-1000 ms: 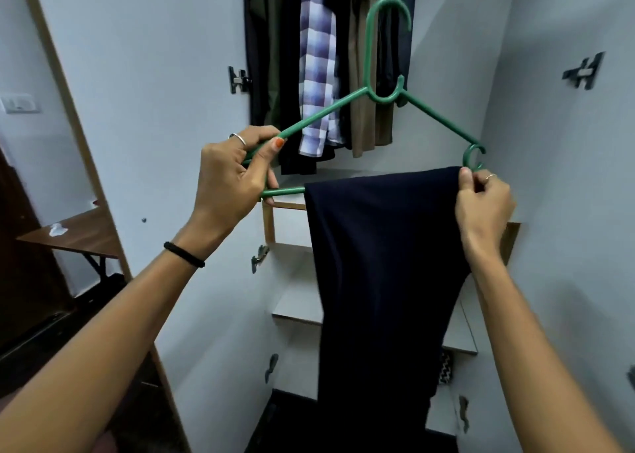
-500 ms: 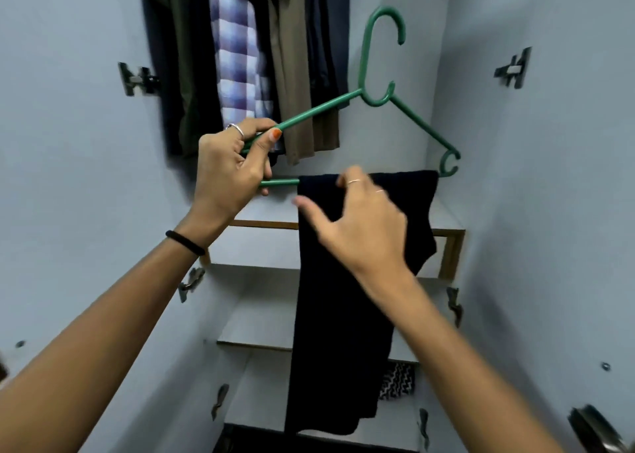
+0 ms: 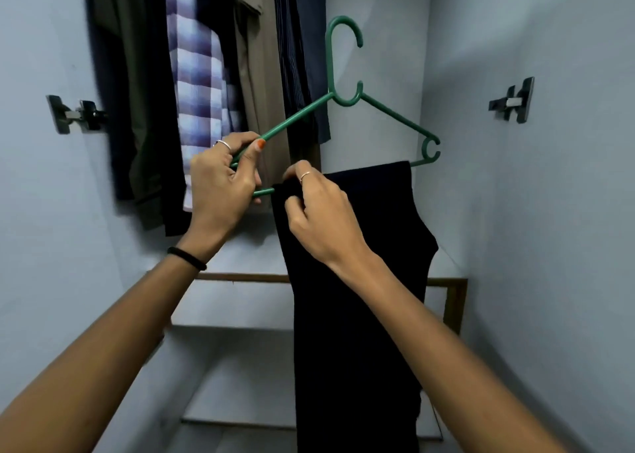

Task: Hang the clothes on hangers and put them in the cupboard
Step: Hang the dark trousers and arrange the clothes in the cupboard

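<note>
A green plastic hanger (image 3: 345,84) is held up in front of the open cupboard, hook upward. Dark navy trousers (image 3: 357,315) hang folded over its bottom bar and drop down past the frame's lower edge. My left hand (image 3: 221,186) grips the hanger's left end, fingers curled round the sloping arm and the bar. My right hand (image 3: 318,212) pinches the trousers' upper left edge at the bar, right beside my left hand. The bar under the cloth is hidden.
Several garments hang in the cupboard's upper left, among them a blue checked shirt (image 3: 197,84) and a tan one (image 3: 259,74). White cupboard doors stand open on both sides with metal hinges (image 3: 512,100). A wood-edged shelf (image 3: 453,301) lies below.
My right hand moved from the hanger's right end across to the trousers' left edge and now pinches the cloth. The view came closer to the cupboard; my left hand kept its grip.
</note>
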Demonstrator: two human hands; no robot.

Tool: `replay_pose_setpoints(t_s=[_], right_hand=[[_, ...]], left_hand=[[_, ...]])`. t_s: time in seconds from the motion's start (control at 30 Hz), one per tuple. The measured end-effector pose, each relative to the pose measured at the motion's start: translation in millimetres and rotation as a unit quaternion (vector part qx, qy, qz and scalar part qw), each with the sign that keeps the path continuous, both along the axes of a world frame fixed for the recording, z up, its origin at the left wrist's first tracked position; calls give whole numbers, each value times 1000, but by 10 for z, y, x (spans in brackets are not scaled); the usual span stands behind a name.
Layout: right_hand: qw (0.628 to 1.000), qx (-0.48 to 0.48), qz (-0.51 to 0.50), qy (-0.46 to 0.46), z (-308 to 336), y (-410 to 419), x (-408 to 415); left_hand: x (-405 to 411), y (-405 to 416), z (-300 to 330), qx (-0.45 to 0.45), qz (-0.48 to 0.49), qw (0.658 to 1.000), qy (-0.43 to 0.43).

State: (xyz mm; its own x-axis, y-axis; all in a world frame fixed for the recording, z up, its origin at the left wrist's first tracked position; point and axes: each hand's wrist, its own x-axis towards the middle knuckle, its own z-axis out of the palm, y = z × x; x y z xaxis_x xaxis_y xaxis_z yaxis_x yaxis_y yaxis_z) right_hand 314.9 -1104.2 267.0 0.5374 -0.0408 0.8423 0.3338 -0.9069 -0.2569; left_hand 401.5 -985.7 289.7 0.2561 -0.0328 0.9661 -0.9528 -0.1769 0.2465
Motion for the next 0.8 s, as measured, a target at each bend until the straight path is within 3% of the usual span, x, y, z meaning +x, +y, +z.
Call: replay_pose_setpoints(t_s=[0.17, 0.23, 0.3, 0.4, 0.5, 0.57, 0.67, 0.8], right_hand=[[989, -32, 137, 46, 202, -264, 626], [989, -46, 135, 30, 317, -424, 876], [994, -51, 75, -60, 450, -664, 1092], [984, 24, -28, -173, 774, -1133, 1386], [972, 103, -171, -126, 1111, -1643, 1722], [963, 176, -191, -76, 1269, -1933, 1972], [959, 275, -65, -31, 1461, -2201, 2317], [946, 295, 115, -70, 1853, -2417, 2699]], left_hand=[[632, -264, 257, -27, 10, 1000, 0], [902, -390, 411, -39, 5, 999, -5], [1127, -496, 602, -50, 8, 999, -17], [1382, -668, 914, -61, 0, 998, -27], [1591, -864, 1205, -60, -5, 998, -15], [1739, -981, 1404, -67, -4, 997, -24], [1897, -1117, 1683, -74, 20, 996, -55], [2068, -1294, 2172, -88, 43, 990, -105]])
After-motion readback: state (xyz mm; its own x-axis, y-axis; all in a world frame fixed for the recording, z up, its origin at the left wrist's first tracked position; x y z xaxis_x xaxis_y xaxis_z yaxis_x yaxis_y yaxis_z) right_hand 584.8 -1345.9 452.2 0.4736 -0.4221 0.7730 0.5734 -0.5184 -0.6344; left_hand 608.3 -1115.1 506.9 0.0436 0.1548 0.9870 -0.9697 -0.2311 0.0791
